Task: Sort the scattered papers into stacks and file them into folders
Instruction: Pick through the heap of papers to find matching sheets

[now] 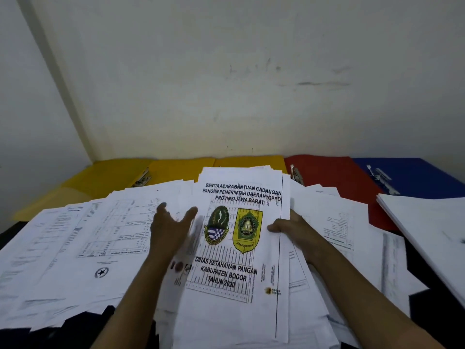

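A white cover sheet (pixel 234 250) with bold black title text and two crests lies lifted over the middle of the paper pile. My right hand (pixel 289 229) pinches its right edge, thumb on top. My left hand (pixel 171 227) hovers just left of the sheet with fingers spread, holding nothing. Scattered printed papers (pixel 83 248) with tables cover the dark table on both sides. At the back lie open folders: yellow (pixel 113 177), red (pixel 332 172) and blue (pixel 415 175), each with a metal clip.
A neat stack of white sheets (pixel 432 235) lies at the right, over the red and blue folders' near edges. A white wall (pixel 226 84) stands right behind the folders. The dark table edge (pixel 75 333) shows at the bottom left.
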